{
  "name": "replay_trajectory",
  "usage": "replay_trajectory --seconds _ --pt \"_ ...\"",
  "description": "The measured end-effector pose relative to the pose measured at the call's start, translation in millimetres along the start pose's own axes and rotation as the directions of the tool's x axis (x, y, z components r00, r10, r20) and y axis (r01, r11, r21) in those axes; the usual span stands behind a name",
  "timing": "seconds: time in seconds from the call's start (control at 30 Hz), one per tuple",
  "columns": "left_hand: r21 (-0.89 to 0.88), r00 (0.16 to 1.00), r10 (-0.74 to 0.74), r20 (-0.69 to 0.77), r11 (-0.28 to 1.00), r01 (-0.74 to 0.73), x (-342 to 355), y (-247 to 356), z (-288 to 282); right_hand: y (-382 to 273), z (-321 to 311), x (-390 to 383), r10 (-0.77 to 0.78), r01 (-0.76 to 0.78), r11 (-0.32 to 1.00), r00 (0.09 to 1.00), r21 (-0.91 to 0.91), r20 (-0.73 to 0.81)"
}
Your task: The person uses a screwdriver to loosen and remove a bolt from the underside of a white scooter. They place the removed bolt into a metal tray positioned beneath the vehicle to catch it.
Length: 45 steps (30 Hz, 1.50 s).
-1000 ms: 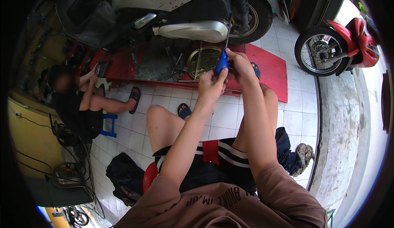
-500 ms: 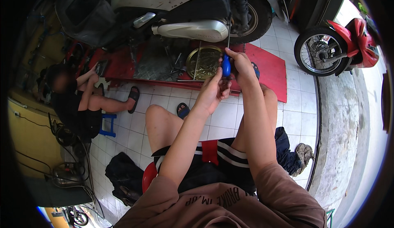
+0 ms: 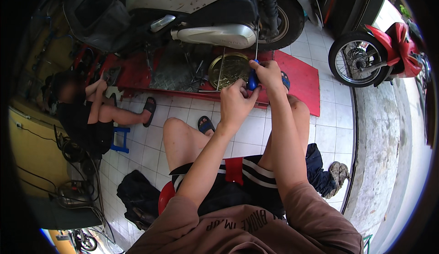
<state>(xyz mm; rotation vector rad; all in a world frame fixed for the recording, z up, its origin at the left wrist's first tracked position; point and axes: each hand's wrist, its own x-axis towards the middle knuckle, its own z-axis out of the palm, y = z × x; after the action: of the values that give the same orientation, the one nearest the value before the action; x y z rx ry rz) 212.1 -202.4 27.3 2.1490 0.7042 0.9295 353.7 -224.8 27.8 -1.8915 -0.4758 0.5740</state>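
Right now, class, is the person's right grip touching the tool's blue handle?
Touching. The head view shows the right grip wrapped on the blue handle, the thumb crossing its upper part.

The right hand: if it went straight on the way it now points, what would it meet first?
Its blue-handled tool aside, the right hand would probably meet the tyre first, near the end of the silver cover. Depth is unclear: the red platform lies between but seems lower.
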Motion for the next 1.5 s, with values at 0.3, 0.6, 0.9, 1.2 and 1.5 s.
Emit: replay_trajectory --seconds 0.3,0.6,0.9,1.2,1.5 --pt "-0.597 0.585 -0.14 0.798 -0.053 0.801 0 -11 -7 -4 3 -7 -0.005 -0.1 0.857 0.979 0.505 0.202" --pt "-0.618 0.623 -0.163 0.765 -0.457 0.639 4 -14 1 -7 3 -13 -0.011 -0.164 0.801 0.958 0.576 0.287" --pt "-0.688 0.598 -0.348 0.722 -0.276 0.671 6 -14 -1 1 11 -2 0.019 -0.117 0.861 0.98 0.495 0.199" --pt "-0.724 0.627 -0.387 0.676 -0.185 0.665 0 -19 2 -5 7 -10 -0.014 -0.007 0.976 0.995 0.218 0.096" --pt "-0.571 0.703 -0.254 0.664 0.434 0.697 -16 -32 19 19 -16 13 0.016 -0.007 0.996 0.995 -0.094 0.098"
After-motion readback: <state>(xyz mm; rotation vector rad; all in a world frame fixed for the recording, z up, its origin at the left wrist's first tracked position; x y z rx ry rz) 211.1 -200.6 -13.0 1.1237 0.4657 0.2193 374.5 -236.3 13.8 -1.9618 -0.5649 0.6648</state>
